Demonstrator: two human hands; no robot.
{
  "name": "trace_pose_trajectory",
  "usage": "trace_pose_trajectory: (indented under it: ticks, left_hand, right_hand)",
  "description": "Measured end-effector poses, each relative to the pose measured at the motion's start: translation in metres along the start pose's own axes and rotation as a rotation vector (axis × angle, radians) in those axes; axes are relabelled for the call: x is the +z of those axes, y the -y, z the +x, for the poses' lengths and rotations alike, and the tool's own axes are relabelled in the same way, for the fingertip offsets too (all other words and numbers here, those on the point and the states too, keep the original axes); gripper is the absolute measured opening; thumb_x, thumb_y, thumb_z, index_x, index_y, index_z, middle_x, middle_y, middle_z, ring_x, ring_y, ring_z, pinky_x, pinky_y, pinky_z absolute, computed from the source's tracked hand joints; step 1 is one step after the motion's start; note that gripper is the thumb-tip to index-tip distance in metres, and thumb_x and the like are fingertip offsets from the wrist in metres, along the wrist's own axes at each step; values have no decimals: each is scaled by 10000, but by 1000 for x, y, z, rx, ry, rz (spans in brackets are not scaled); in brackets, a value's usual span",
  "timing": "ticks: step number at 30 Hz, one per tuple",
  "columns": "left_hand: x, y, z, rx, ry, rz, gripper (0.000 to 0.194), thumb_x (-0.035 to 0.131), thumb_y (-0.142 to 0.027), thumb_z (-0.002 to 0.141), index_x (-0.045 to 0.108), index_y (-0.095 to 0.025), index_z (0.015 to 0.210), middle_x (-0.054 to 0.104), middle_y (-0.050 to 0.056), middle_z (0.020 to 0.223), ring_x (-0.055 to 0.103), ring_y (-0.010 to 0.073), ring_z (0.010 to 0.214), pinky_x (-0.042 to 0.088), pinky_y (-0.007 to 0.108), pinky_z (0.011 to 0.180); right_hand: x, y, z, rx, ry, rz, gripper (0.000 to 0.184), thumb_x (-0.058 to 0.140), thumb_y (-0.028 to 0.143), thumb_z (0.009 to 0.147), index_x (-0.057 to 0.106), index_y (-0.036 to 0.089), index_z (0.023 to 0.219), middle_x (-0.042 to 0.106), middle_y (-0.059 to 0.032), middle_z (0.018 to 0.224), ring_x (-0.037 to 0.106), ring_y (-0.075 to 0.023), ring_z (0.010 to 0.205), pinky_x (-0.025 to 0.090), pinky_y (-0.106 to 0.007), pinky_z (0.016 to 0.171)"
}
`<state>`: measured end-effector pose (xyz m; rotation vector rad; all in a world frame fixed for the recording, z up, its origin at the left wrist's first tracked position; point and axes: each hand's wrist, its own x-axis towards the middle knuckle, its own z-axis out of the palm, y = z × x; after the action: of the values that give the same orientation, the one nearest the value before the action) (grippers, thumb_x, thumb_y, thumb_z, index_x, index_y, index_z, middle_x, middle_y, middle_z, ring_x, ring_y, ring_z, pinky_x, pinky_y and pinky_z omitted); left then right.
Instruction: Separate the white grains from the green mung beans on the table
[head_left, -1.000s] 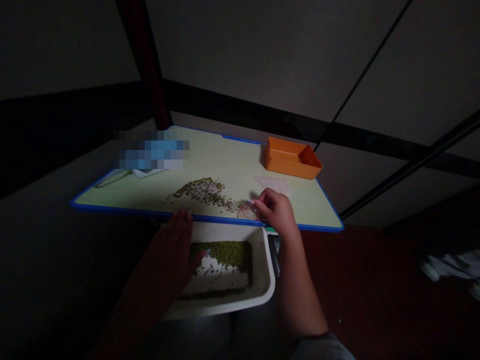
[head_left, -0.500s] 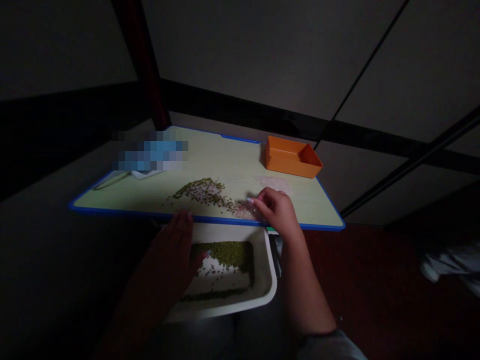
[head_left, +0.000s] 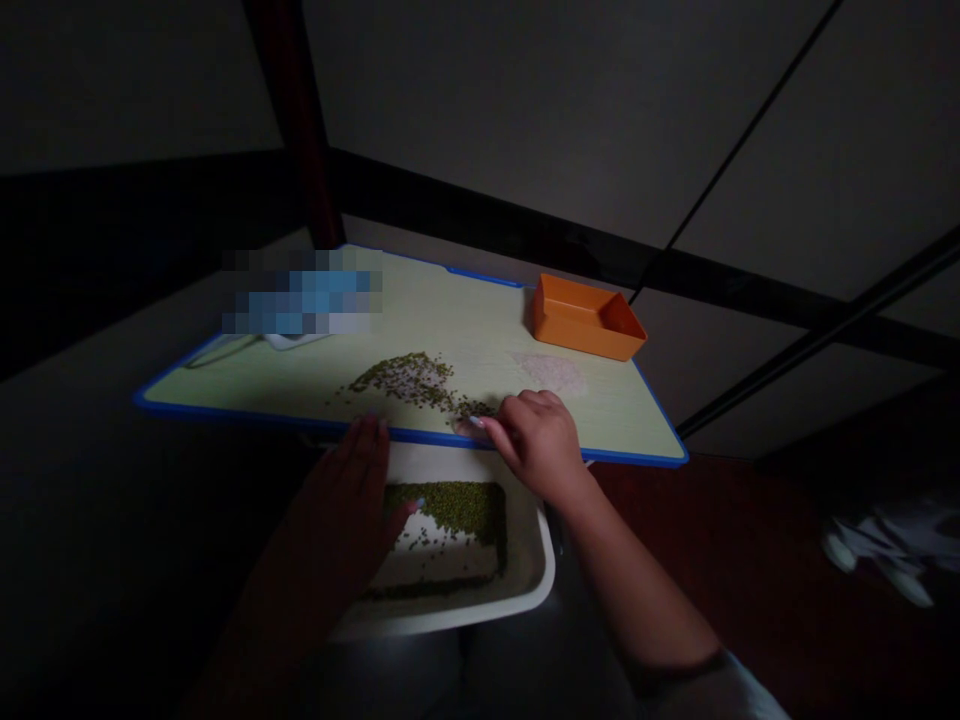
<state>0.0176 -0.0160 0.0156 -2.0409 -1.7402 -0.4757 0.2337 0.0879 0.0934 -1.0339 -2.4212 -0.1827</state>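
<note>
Small green beans [head_left: 397,375], which look like mung beans, lie mixed with pale grains on a light table [head_left: 465,320] with a blue edge. My right hand [head_left: 538,435] rests at the near end of this spread, its fingers curled and thumb pointing left. What is under or between its fingers is hidden. My left hand [head_left: 352,480] lies in shadow by the table's near edge. Its fingers are stretched out and its thumb reaches over a white basin [head_left: 541,560]. More green beans [head_left: 457,508] are heaped at the basin's far side.
An orange box [head_left: 581,335] stands at the table's back right, with a thin patch of pale grains [head_left: 551,372] before it. A blurred blue item [head_left: 307,300] sits at the back left. Cabinet panels [head_left: 510,120] rise behind. Pale shoes [head_left: 874,565] show on the floor at right.
My right hand has moved left and slightly towards me along the table, its fingers now lower and more curled. My left hand stays about where it was.
</note>
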Motion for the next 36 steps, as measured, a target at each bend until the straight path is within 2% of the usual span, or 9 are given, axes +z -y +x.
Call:
trace_pose_trajectory:
  ticks: [8, 15, 21, 36]
  left_hand:
    - [4, -2, -2, -26, 16, -8, 784, 240, -553, 905, 211, 1, 1460, 351, 256, 1516, 310, 332, 1437, 342, 486, 1119]
    - [1, -2, -1, -40, 10, -13, 777, 253, -563, 900, 258, -10, 1446, 380, 246, 1503, 355, 331, 1414, 368, 473, 1102]
    - [0, -2, -1, -45, 24, -55, 773, 327, -548, 890, 256, -20, 1450, 372, 237, 1511, 318, 318, 1436, 339, 479, 1127]
    - [-1, -2, -1, -10, -3, 14, 784, 290, -556, 901, 256, 8, 1444, 393, 260, 1490, 365, 350, 1403, 366, 480, 1098]
  right_hand:
    - [11, -2, 17, 116, 28, -66, 328, 503, 433, 944, 600, 194, 743, 639, -64, 670, 536, -184, 635, 313, -293, 658]
    - [16, 0, 29, 148, 65, -44, 312, 527, 437, 932, 606, 192, 756, 655, -79, 686, 549, -193, 630, 314, -296, 646]
    - [18, 1, 33, 103, 73, -25, 328, 527, 449, 936, 611, 194, 748, 651, -59, 663, 546, -176, 620, 318, -286, 653]
    - [10, -7, 25, -33, 84, 126, 344, 512, 438, 951, 584, 187, 727, 631, -24, 664, 532, -149, 632, 319, -282, 722]
